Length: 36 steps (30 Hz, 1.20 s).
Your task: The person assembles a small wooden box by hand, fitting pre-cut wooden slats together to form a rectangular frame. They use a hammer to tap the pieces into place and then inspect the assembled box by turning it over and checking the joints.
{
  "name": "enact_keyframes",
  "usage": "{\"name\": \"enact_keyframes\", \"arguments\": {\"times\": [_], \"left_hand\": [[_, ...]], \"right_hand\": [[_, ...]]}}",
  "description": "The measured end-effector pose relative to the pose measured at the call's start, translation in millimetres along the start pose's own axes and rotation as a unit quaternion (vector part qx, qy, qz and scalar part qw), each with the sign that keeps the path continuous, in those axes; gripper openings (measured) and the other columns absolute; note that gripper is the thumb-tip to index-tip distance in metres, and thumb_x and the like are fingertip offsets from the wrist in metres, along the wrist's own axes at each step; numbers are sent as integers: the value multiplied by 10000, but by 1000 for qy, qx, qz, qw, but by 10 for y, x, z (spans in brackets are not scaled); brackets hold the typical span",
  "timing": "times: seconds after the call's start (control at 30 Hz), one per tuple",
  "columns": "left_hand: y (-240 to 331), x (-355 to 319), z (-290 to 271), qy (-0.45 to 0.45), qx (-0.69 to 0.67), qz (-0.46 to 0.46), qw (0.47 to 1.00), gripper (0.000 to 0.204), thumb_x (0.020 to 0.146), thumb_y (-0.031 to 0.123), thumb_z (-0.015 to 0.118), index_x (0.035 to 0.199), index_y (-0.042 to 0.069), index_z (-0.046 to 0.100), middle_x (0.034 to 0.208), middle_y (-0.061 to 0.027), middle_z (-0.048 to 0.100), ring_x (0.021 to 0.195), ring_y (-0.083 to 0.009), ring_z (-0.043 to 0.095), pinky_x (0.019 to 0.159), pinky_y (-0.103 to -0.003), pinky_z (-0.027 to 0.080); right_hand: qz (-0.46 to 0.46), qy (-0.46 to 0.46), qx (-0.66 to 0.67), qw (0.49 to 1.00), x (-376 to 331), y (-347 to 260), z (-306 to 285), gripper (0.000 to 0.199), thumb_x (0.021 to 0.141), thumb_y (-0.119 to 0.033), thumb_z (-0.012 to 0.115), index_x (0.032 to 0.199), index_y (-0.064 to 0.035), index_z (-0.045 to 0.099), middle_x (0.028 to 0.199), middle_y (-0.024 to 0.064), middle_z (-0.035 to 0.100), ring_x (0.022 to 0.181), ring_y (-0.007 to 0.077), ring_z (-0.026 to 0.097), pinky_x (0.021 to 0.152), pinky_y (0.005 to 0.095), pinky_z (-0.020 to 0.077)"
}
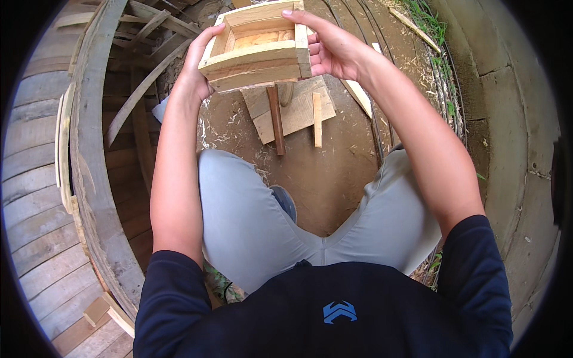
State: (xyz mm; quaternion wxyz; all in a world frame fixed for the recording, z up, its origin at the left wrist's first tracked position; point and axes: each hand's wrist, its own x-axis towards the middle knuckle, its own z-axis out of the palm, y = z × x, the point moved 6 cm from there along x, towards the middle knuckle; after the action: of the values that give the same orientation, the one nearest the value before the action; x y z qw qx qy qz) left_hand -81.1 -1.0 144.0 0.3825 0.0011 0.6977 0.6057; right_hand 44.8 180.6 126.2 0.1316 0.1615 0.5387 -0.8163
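A small rectangular wooden box (253,70) of pale, rough boards is held up in front of me, tilted so that its hollow inside shows. My left hand (197,68) grips its left side, the thumb on the top rim and the fingers hidden behind. On the right side, my right hand (334,51) holds the box with its thumb over the far corner and its fingers against the outer wall. Below the box, a flat board (298,113) lies on the ground, with a dark reddish stick (276,122) and a pale stick (317,119) across it.
A plank structure (95,167) with a heap of scrap wood (149,36) stands on the left. To the right runs a grey wall (513,119), with grass and long dark rods (376,36) beside it. Wood shavings are scattered over the dirt ground (316,185).
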Motion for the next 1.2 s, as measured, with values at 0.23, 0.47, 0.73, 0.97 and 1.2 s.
{"name": "enact_keyframes", "arguments": {"times": [0.23, 0.47, 0.73, 0.97, 1.2], "left_hand": [[-7, 26, -31, 9, -16, 14, 1000, 607, 892, 501, 596, 1253, 13, 600, 1109, -159, 667, 957, -247, 659, 816, -397, 544], [155, -114, 132, 25, -33, 69, 997, 555, 919, 462, 562, 1248, 16, 587, 1136, -149, 661, 989, -225, 660, 849, -382, 527], [381, -241, 216, 23, -26, 201, 979, 567, 923, 398, 562, 1301, -25, 530, 1184, -168, 643, 1068, -229, 650, 896, -365, 528], [517, -365, -54, -64, 3, 375, 925, 916, 752, 299, 750, 1504, 7, 317, 1397, -143, 502, 1282, -243, 504, 1097, -387, 396], [558, -532, -51, -95, 28, 361, 927, 1026, 682, 177, 767, 1546, 18, 237, 1512, -91, 387, 1407, -208, 357, 1183, -369, 242]], "right_hand": [[1, 1, -19, 1000, 57, 48, 26, 953, 862, -633, 609, 1465, 49, 325, 1159, 289, 616, 934, 265, 722, 796, 368, 638], [-49, 8, -31, 998, 166, 9, -36, 952, 841, -674, 609, 1466, 7, 382, 1145, 238, 649, 839, 191, 692, 644, 276, 560], [-142, 9, 4, 990, 210, -74, -84, 1000, 816, -589, 687, 1534, -35, 265, 1321, 216, 551, 1109, 245, 587, 823, 309, 500], [-331, -34, -1, 943, -86, -427, 101, 1111, 690, -215, 887, 1545, -109, 187, 1497, 204, 344, 1404, 301, 343, 1169, 413, 281], [-377, -55, -57, 923, -255, -548, 151, 1107, 641, -122, 914, 1518, -115, 237, 1437, 156, 423, 1379, 261, 399, 1167, 403, 294]]}}
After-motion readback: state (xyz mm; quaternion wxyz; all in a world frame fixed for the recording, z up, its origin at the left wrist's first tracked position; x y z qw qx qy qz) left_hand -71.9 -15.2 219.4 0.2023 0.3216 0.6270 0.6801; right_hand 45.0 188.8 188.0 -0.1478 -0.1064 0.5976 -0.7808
